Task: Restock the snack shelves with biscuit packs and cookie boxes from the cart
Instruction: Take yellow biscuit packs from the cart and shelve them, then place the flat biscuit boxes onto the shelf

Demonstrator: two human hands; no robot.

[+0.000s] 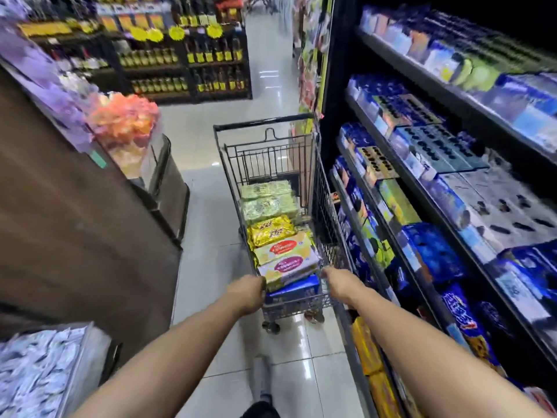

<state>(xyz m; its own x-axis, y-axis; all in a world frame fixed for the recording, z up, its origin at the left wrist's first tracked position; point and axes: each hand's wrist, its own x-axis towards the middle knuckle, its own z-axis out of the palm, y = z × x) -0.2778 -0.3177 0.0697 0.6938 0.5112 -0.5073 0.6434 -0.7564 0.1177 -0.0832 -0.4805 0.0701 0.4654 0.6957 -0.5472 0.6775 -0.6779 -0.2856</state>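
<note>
A dark wire cart (328, 212) stands in the aisle ahead of me, beside the snack shelves (446, 188) on the right. It holds green packs (266, 202), a gold pack (271, 230), two cream cookie boxes with red ovals (286, 254) and a blue box (297, 289). My left hand (248, 289) grips the near left corner of the cart's rim. My right hand (334, 280) grips the near right corner. The fingers of both curl over the rim and are partly hidden.
The shelves on the right hold blue, green and yellow biscuit packs and boxes. A brown display unit (75, 206) with purple and orange items stands on the left. A bin of white packets (36, 372) is at the lower left. Bottle shelves (187, 55) stand at the aisle's far end.
</note>
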